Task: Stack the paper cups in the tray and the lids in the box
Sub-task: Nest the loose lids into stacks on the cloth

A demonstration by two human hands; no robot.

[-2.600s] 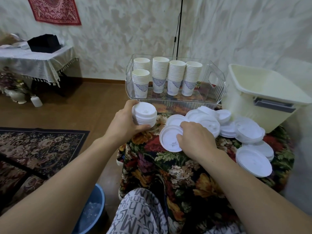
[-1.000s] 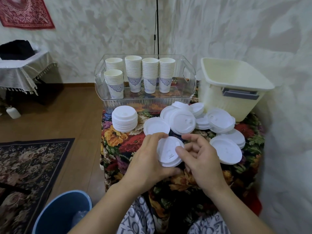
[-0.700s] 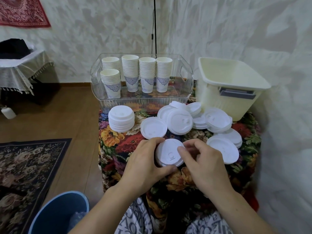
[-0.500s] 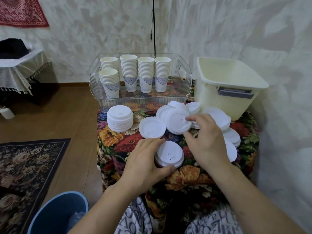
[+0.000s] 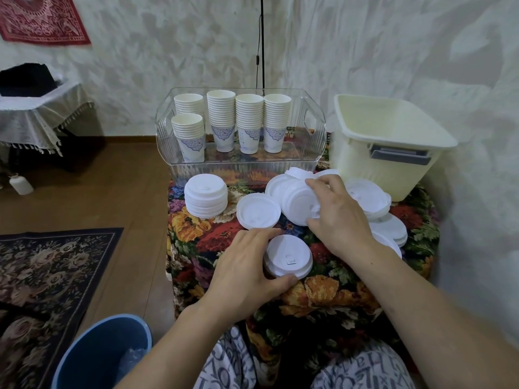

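A flowery cloth covers the worktop. The left hand wraps around a small pile of lids near the front. The right hand grabs a lid from the messy heap. Stacked paper cups stand in the clear tray. The cream box sits just right of it.

Soft, even indoor light, dim at the edges.
You get sharp focus mid-frame, faint shadows, and wide-angle bending at the borders.
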